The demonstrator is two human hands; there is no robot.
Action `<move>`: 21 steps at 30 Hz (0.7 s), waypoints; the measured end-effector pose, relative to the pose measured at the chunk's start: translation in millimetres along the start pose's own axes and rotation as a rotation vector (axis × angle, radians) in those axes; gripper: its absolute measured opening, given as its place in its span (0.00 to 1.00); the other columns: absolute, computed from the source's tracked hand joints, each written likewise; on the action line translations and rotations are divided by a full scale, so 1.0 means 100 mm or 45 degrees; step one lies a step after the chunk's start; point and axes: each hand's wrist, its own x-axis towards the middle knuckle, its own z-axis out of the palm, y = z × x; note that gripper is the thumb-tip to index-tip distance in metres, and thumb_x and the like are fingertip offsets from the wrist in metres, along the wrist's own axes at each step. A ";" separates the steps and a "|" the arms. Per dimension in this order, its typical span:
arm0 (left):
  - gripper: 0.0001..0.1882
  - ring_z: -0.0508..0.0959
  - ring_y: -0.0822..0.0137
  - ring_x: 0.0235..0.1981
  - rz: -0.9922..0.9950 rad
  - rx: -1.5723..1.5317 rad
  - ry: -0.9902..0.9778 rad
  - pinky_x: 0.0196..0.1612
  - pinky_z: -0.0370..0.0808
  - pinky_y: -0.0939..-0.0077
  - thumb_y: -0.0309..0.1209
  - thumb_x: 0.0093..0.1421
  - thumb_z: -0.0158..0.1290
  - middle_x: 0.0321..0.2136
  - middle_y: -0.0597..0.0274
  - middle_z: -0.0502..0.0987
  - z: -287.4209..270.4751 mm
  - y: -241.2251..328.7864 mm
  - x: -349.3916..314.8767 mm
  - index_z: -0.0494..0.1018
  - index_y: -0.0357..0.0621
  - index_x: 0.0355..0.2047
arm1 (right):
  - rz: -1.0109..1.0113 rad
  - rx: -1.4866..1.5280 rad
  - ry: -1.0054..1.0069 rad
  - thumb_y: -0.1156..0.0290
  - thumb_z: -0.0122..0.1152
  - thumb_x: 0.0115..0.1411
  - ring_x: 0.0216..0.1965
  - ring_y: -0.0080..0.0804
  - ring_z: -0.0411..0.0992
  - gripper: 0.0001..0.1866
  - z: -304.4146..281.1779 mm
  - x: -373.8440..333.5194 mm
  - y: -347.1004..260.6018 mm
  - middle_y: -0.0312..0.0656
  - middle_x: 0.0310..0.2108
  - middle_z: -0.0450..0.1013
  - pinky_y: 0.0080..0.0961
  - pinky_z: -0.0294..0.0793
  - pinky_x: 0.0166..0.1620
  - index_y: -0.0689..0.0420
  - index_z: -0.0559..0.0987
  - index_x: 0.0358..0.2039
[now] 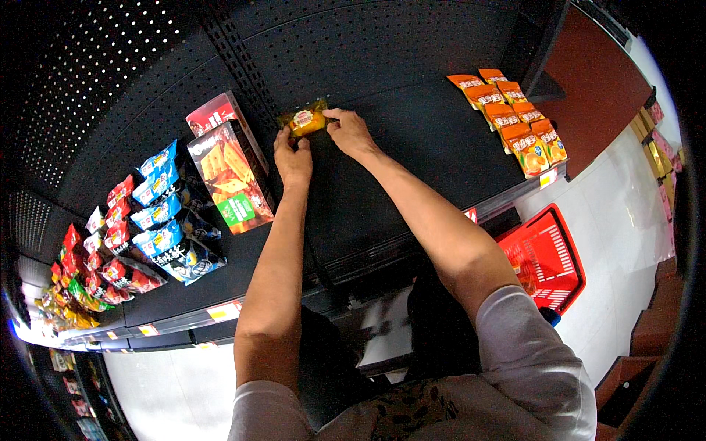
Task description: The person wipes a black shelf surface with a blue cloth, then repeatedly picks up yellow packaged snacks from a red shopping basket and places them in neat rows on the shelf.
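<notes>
A small yellow snack packet with clear, crinkled ends lies toward the back of the black shelf, just right of the cookie boxes. My left hand has its fingertips closed at the packet's left, near side. At the packet's right end, my right hand pinches with thumb and index finger. Both arms reach forward over the shelf's front edge. Left of my left hand stands a cookie box with a picture of biscuits and a green patch, and a red-topped box is behind it.
Rows of blue snack bags and red snack bags fill the shelf's left. Orange pouches stand in two rows at the right end. A perforated back panel rises behind. Below the shelf, a red shopping basket sits at right.
</notes>
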 end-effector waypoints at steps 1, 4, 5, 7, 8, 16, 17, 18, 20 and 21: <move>0.26 0.70 0.51 0.57 -0.011 -0.023 0.005 0.60 0.67 0.66 0.25 0.58 0.54 0.59 0.42 0.64 0.00 0.02 -0.02 0.66 0.34 0.58 | 0.009 0.022 0.000 0.74 0.50 0.63 0.46 0.37 0.75 0.20 0.00 0.01 0.01 0.50 0.48 0.74 0.31 0.73 0.52 0.56 0.73 0.56; 0.24 0.73 0.54 0.53 -0.052 -0.040 0.025 0.57 0.70 0.66 0.25 0.58 0.54 0.60 0.44 0.62 -0.04 0.12 -0.09 0.67 0.35 0.56 | 0.036 0.126 0.048 0.75 0.51 0.61 0.46 0.39 0.75 0.19 -0.02 0.02 0.02 0.50 0.47 0.75 0.33 0.73 0.52 0.57 0.75 0.54; 0.23 0.74 0.55 0.51 -0.029 -0.101 0.014 0.55 0.71 0.67 0.25 0.59 0.54 0.58 0.44 0.65 -0.04 0.14 -0.12 0.68 0.35 0.55 | 0.046 0.187 0.101 0.76 0.53 0.59 0.49 0.43 0.74 0.18 -0.03 0.01 0.02 0.52 0.47 0.75 0.35 0.72 0.54 0.59 0.76 0.51; 0.20 0.77 0.58 0.46 0.017 -0.225 -0.013 0.51 0.73 0.69 0.25 0.59 0.54 0.55 0.45 0.69 -0.01 0.20 -0.17 0.70 0.34 0.52 | -0.012 0.244 0.206 0.76 0.55 0.58 0.49 0.46 0.74 0.16 -0.09 0.00 0.03 0.51 0.44 0.76 0.36 0.72 0.54 0.60 0.78 0.47; 0.19 0.76 0.62 0.45 0.057 -0.265 -0.068 0.49 0.73 0.71 0.24 0.59 0.54 0.50 0.49 0.72 0.01 0.23 -0.21 0.70 0.35 0.51 | -0.055 0.302 0.232 0.76 0.56 0.58 0.47 0.46 0.75 0.15 -0.15 0.02 0.04 0.51 0.43 0.77 0.35 0.73 0.52 0.59 0.78 0.46; 0.13 0.79 0.74 0.32 0.034 -0.437 -0.755 0.31 0.73 0.82 0.34 0.68 0.47 0.39 0.65 0.79 -0.26 1.00 -0.96 0.75 0.41 0.46 | -0.046 0.498 0.142 0.71 0.48 0.68 0.36 0.22 0.74 0.09 -1.08 -0.55 -0.23 0.37 0.37 0.74 0.21 0.79 0.34 0.57 0.77 0.41; 0.12 0.79 0.73 0.33 0.071 -0.448 -0.807 0.32 0.73 0.82 0.34 0.68 0.47 0.39 0.64 0.79 -0.30 0.99 -0.99 0.75 0.41 0.45 | -0.133 0.595 0.156 0.69 0.49 0.68 0.35 0.21 0.73 0.09 -1.19 -0.64 -0.19 0.36 0.36 0.74 0.20 0.78 0.34 0.57 0.77 0.42; 0.12 0.79 0.73 0.34 0.091 -0.443 -0.842 0.32 0.74 0.82 0.34 0.69 0.46 0.40 0.63 0.80 -0.46 0.97 -1.05 0.75 0.42 0.44 | -0.218 0.709 0.149 0.68 0.51 0.68 0.35 0.20 0.73 0.09 -1.27 -0.78 -0.30 0.35 0.35 0.74 0.19 0.77 0.33 0.56 0.78 0.42; 0.12 0.80 0.71 0.35 0.094 -0.433 -0.897 0.35 0.75 0.78 0.33 0.69 0.45 0.42 0.61 0.80 -0.50 0.93 -1.13 0.75 0.42 0.43 | -0.191 0.789 0.229 0.65 0.52 0.68 0.32 0.19 0.72 0.11 -1.54 -1.29 -0.25 0.35 0.33 0.73 0.17 0.76 0.31 0.58 0.77 0.42; 0.12 0.80 0.70 0.35 0.055 -0.442 -0.918 0.36 0.75 0.76 0.34 0.69 0.45 0.41 0.61 0.80 -0.53 1.01 -1.19 0.75 0.41 0.43 | -0.172 0.782 0.274 0.65 0.52 0.68 0.31 0.19 0.72 0.12 -1.70 -1.55 -0.13 0.36 0.32 0.74 0.18 0.76 0.30 0.59 0.77 0.42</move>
